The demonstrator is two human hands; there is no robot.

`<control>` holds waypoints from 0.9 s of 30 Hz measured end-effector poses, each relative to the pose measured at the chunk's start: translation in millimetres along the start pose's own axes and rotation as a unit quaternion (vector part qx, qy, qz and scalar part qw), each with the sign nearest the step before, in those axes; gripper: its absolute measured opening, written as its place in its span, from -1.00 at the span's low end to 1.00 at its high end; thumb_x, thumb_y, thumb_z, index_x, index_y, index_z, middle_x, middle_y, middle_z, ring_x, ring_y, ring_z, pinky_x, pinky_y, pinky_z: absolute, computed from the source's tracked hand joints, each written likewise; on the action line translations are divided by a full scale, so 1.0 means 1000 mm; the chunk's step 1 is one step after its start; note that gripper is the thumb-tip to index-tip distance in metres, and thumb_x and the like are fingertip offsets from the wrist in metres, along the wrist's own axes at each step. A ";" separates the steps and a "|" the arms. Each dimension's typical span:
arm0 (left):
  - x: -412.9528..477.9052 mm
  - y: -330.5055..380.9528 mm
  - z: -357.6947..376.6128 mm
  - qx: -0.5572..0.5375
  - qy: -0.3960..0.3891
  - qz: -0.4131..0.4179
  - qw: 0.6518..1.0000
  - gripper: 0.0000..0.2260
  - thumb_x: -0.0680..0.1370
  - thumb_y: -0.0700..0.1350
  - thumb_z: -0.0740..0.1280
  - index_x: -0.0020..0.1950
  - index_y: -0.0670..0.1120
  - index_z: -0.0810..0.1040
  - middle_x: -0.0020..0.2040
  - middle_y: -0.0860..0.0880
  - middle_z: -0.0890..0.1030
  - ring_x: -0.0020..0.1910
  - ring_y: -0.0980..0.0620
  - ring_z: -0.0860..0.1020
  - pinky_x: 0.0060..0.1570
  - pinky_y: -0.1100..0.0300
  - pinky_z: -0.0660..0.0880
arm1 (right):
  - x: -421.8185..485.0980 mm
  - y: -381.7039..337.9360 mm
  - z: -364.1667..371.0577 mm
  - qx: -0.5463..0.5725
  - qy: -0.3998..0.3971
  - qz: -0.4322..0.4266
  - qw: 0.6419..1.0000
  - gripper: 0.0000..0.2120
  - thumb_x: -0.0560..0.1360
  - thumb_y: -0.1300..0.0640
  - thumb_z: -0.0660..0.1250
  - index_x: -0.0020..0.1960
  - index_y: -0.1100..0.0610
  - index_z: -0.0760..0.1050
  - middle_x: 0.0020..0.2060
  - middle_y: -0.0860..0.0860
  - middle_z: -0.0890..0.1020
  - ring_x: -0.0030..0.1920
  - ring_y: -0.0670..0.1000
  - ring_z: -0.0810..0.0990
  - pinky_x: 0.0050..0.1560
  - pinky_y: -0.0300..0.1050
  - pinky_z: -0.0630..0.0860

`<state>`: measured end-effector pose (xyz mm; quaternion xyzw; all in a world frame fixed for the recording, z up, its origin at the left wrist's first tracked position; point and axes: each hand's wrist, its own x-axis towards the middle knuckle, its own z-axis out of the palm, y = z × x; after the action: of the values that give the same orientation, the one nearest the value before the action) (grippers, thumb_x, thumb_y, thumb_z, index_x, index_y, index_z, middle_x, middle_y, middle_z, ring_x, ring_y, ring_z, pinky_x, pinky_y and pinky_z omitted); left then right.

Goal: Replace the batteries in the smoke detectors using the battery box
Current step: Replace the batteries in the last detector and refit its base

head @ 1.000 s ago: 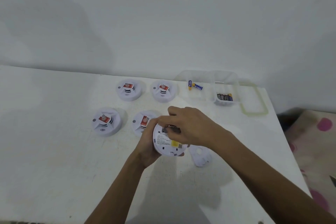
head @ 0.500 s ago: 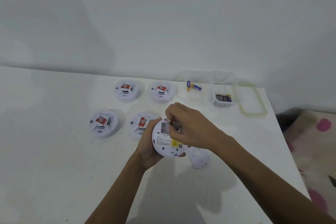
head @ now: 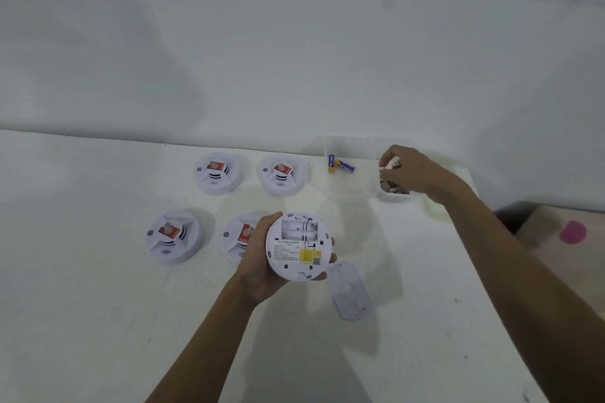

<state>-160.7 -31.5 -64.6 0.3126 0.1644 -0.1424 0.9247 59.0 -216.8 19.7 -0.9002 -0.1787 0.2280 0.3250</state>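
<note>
Soft, cool, rather dim light comes from behind the viewer, laying a broad faint shadow on the wall [head: 327, 82] above the desk [head: 82, 321] and paler arm shadows across the desk's near half. The right hand [head: 409, 170] at the desk's far corner is motion-smeared, and the desk's edges bow

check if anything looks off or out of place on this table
Nothing looks spilled or broken. The smoke detector in the left hand has its battery bay open and empty, and its cover lies loose on the table beside it, which fits the job.
</note>
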 end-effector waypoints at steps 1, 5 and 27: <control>0.001 0.000 -0.001 -0.005 0.001 -0.001 1.000 -0.42 0.46 0.21 0.04 0.12 -0.13 0.64 0.13 -0.25 0.61 0.06 -0.27 0.60 -0.01 -0.10 0.57 | 0.010 0.009 -0.003 0.000 0.011 0.018 1.000 -0.87 0.45 0.25 0.33 0.00 0.18 0.46 -0.25 0.08 0.50 -0.35 0.04 0.43 -0.29 -0.10 0.43; 0.003 0.001 -0.005 -0.007 0.009 0.004 1.000 -0.43 0.46 0.21 0.05 0.13 -0.14 0.63 0.12 -0.26 0.61 0.05 -0.29 0.60 -0.01 -0.13 0.54 | 0.037 0.034 -0.004 -0.015 0.029 0.089 0.996 -0.86 0.42 0.27 0.33 -0.02 0.19 0.46 -0.24 0.10 0.51 -0.29 0.08 0.52 -0.15 0.01 0.60; 0.017 0.010 -0.021 0.000 -0.036 0.020 0.999 -0.35 0.26 0.23 0.47 0.22 -0.13 0.59 0.19 -0.23 0.59 0.15 -0.28 0.56 0.06 -0.14 0.53 | 0.077 0.005 0.023 -0.164 0.114 -0.070 0.977 -0.86 0.49 0.18 0.26 0.02 0.15 0.53 -0.16 0.08 0.60 -0.22 0.09 0.55 -0.12 -0.09 0.50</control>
<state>-146.1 -13.5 -81.4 0.3101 0.1247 -0.1354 0.9327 111.6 -172.9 -22.3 -0.9465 -0.2383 0.0678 0.2068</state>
